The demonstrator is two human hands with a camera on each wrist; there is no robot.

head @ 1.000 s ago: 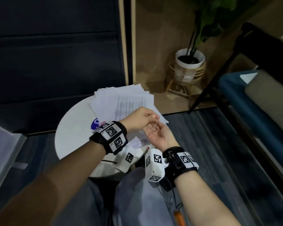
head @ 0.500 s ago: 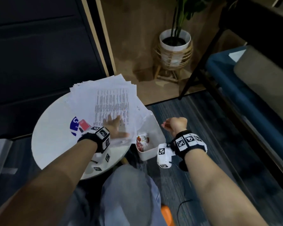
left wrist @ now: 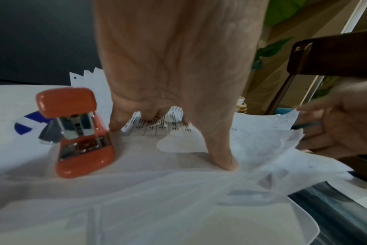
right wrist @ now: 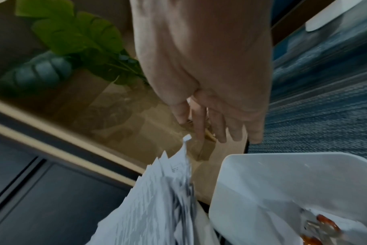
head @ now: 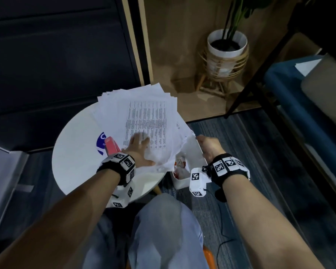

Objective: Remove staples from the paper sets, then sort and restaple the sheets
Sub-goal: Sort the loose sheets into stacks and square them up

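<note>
Two hands show in the head view. The left hand [head: 139, 147] lies flat, fingers spread, on a fanned stack of papers [head: 144, 113] on a round white table [head: 76, 152]. The top sheet carries columns of small dark print, and the sheets' corners stick out unevenly past the table's far and right edges. A red stapler [head: 111, 146] stands just beside the left wrist, over a blue mark on the table. The right hand [head: 209, 147] hangs over a white bin [head: 184, 181] that stands on the floor beside the table; its fingers point down and cannot be made out from here. A potted plant [head: 226, 45] stands well beyond.

Seen from the left wrist, the left fingers [left wrist: 220, 149] are straight and splayed, tips pressing the printed top sheet. The stapler [left wrist: 82, 132] sits upright on the papers, just left of the little finger, its mouth facing the camera. The sheet edges at the right are crumpled and lifted.

Over the right wrist, the right fingers [right wrist: 218, 126] hang straight and slightly apart, holding nothing, above the bin's rim [right wrist: 283, 159]. The papers' edge [right wrist: 157, 199] is blurred beside the bin.
</note>
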